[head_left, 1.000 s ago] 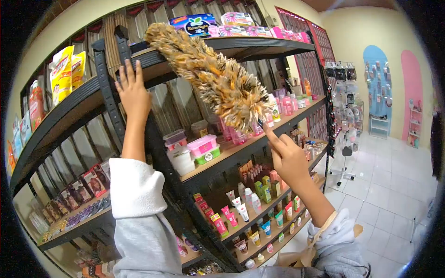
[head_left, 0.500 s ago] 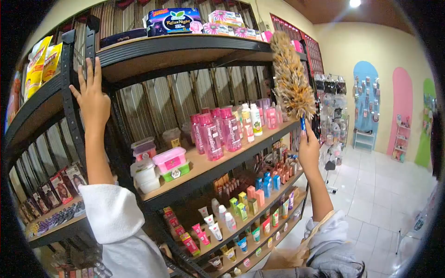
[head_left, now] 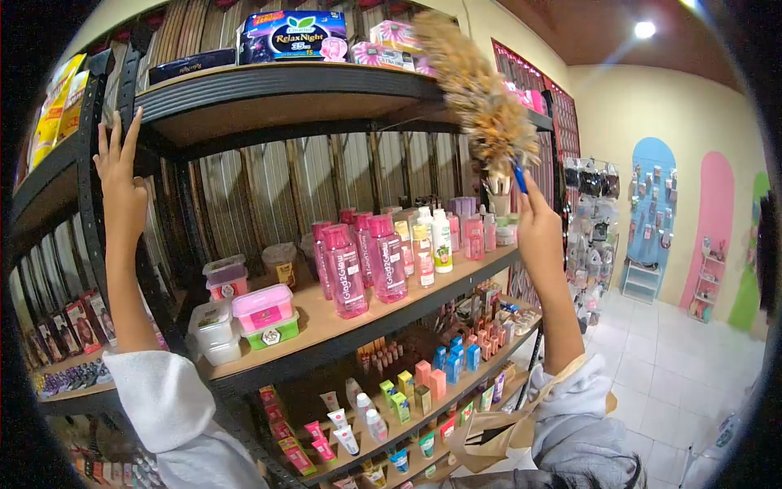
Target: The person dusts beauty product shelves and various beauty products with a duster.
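Observation:
My right hand (head_left: pixel 541 232) grips the blue handle of a brown feather duster (head_left: pixel 481 94). The duster's feathers slant up and left across the edge of the top shelf (head_left: pixel 301 85), beside the pink-and-white packs (head_left: pixel 383 55). Raised at the left, my left hand (head_left: pixel 122 167) has its fingers stretched out against the black shelf post (head_left: pixel 122 90) and holds nothing. Below the duster, pink bottles (head_left: pixel 349 273) and a white bottle (head_left: pixel 441 240) stand on the middle shelf.
A Relax Night pad pack (head_left: pixel 293 37) lies on the top shelf. Stacked pink and green tubs (head_left: pixel 262 308) sit at the middle shelf's left. Lower shelves carry small boxes (head_left: pixel 437 383) and tubes. A hanging display rack (head_left: pixel 588 212) and white tiled floor (head_left: pixel 643 359) lie to the right.
The feather duster has moved left and up with my right hand, now tilting more to the left. The view has shifted, and my left hand appears lower and further left, still by the post.

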Demonstrator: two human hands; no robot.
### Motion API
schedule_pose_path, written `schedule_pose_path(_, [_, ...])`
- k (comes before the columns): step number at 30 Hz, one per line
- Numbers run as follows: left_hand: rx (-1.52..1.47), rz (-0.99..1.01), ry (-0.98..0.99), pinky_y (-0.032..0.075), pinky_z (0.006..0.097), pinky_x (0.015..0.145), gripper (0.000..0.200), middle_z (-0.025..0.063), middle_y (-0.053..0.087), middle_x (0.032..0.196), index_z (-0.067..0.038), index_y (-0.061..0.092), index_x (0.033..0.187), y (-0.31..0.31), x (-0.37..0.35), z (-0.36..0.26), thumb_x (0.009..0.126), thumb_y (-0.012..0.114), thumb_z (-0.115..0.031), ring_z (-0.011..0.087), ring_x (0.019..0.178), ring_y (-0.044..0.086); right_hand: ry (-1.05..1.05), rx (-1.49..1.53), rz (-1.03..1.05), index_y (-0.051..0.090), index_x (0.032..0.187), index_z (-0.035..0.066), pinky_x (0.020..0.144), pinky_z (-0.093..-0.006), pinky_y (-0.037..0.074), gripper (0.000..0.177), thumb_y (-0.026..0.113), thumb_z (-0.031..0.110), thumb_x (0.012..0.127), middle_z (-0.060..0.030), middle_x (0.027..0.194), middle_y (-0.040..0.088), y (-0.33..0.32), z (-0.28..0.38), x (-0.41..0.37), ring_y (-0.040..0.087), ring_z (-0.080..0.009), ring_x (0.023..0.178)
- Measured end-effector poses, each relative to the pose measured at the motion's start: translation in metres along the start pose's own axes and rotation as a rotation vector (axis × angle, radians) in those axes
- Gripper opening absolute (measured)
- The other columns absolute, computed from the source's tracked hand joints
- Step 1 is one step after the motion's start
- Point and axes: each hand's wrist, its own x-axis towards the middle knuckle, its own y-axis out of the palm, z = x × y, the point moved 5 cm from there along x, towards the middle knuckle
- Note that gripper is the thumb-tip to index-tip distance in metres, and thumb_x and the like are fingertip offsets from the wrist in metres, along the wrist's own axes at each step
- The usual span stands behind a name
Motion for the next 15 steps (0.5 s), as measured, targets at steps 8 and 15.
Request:
schedule_pose_path(8, [0.1,0.012,0.044,0.007,0.0478,0.116,0.094,0.0078,0.02,0.154,-0.028,0.035,0.144,0.001,0.001,-0.003,0.062,0.039,0.019,0.0267,0.144,0.011,0.016,0.137,0.152,0.042,0.138,0.01,0.065,-0.0394,0.046,0.046,0.046,0.009,0.092,-0.0276,0.08,0.059,0.02,-0.039,-0.005,0.06,-0.0387,0.07])
schedule_pose_path(15, [0.395,-0.087,0.081,0.015,0.0506,0.114,0.102,0.0083,0.015,0.155,-0.038,0.027,0.146,0.012,0.0,0.008,0.063,0.037,0.021,0.0297,0.143,0.013,-0.197,0.23,0.039,0.043,0.138,0.011,0.063,-0.0312,0.044,0.047,0.045,0.005,0.092,-0.0212,0.078,0.058,0.055,-0.103,-0.044,0.052,-0.0213,0.061])
